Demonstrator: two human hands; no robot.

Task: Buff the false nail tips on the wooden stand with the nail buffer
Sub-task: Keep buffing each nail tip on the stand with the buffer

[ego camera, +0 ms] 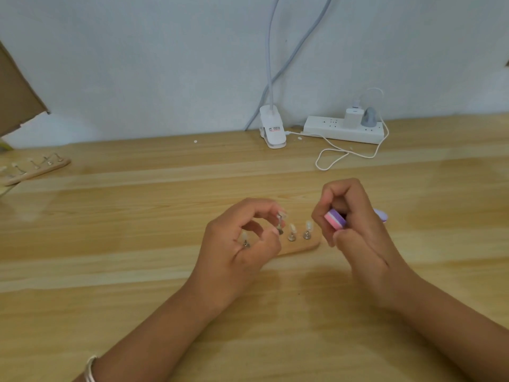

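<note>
Head view: mid-counter (137, 216), one wooden stand (303, 247) carries four visible false nail tips (292, 228). The left hand (234, 252) pinches one tip between its fingers. The right hand (355, 235) has its fingers curled round one nail buffer (335, 218). A second stand (38, 169) lies at the left edge.

The counter (110, 271) is pale honey wood, streaked lengthwise with lighter and darker grain. The nail buffer (335, 218) is layered pink, white and purple. The wooden stand (303, 247) is light tan, its false nail tips (292, 228) milky-clear on silver pegs. At the counter's far edge, the power strip (330, 130), charger (350, 118), cable (330, 155) and clip (272, 130) are white; one plug (369, 118) is grey. A silver bangle (89, 369) shows near the front edge.
</note>
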